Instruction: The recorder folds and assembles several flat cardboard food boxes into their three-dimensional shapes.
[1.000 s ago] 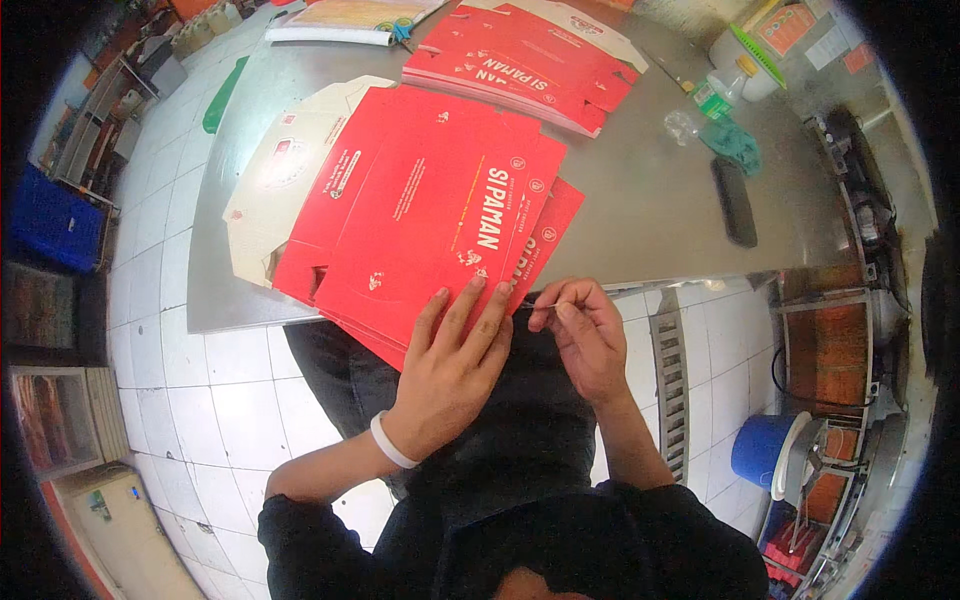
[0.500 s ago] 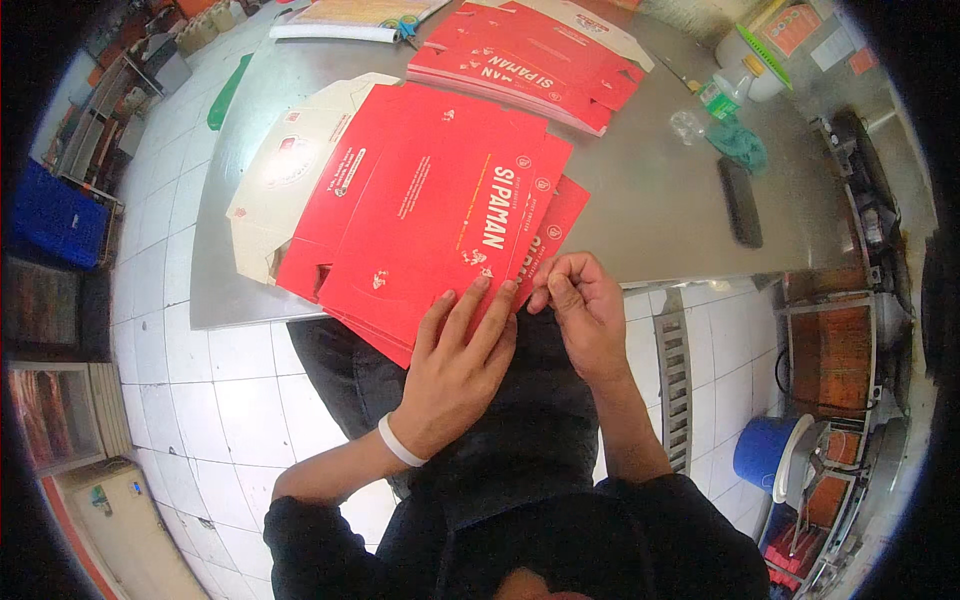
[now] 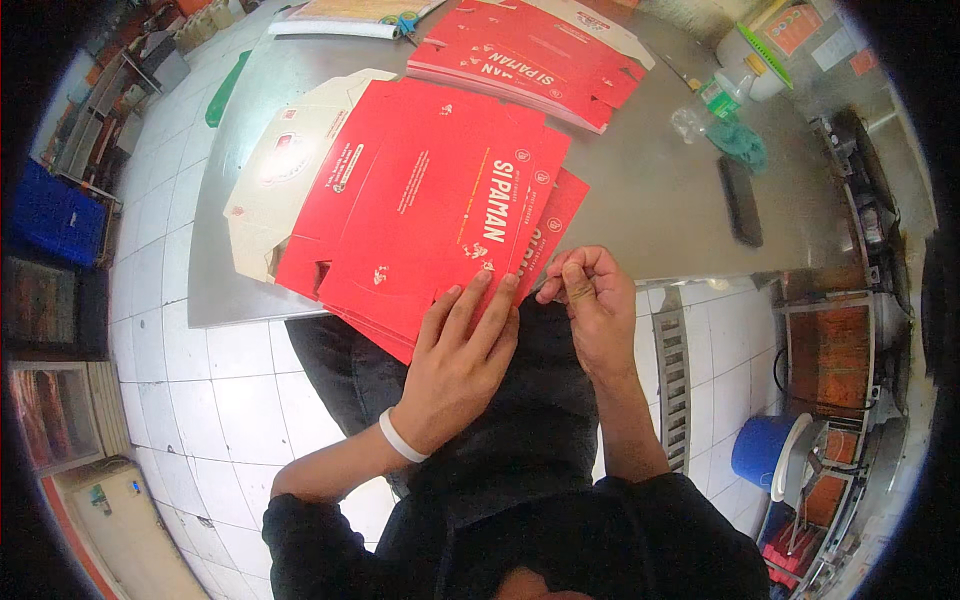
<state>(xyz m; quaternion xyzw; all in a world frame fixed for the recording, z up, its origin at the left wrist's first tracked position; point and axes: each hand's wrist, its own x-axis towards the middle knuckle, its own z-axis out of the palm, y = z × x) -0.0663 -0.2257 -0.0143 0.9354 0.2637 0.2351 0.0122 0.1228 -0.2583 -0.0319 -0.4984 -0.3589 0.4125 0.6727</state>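
Flat red cardboard box blanks (image 3: 410, 200) lie in a small stack at the table's near edge, their pale flaps (image 3: 290, 170) to the left. My left hand (image 3: 460, 350), with a white band on its wrist, rests with spread fingers on the stack's near right corner. Just right of that corner, my right hand (image 3: 595, 300) is pinched, thumb against curled fingers. Whatever is between those fingertips is too small to make out. One lower blank (image 3: 562, 215) sticks out to the right from under the top one.
Another stack of red box blanks (image 3: 530, 60) sits farther back on the metal table (image 3: 640, 220). To the right are a dark phone-like slab (image 3: 740, 200), a green cloth (image 3: 738, 145) and a plastic bottle (image 3: 730, 88). Blue-handled scissors (image 3: 405, 22) lie at the back.
My right hand has shifted slightly right and up, a little away from the blanks' edge, still pinched. The left hand stays on the stack.
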